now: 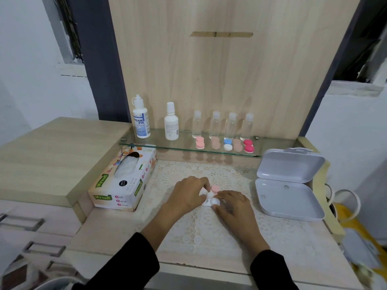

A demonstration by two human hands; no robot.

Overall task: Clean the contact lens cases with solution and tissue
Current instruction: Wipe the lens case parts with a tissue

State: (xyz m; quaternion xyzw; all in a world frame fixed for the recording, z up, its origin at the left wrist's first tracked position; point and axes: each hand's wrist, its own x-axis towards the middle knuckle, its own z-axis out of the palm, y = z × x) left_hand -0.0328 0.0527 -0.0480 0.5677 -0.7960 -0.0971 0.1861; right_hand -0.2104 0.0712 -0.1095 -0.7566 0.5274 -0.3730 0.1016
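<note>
Wooden counter [109,233] w/ lace mat [209,237]: at mat centre a lens case [215,188] is held between both hands, pink cap at far end, white cap at near end. Left hand [187,194] is set knuckles-up, fingers curled, far end pinched by fingertips; white bit under them is tissue or case body, can't be told which. Right hand [232,206] is kept low, fingers curled round near end. Forearms are angled inward, in black sleeves [129,264]. Tissue box [123,185] is seen just left of mat, open white box [289,185] to the right, bottles [141,118] & spare cases [228,144] on glass shelf [184,141] behind.
</note>
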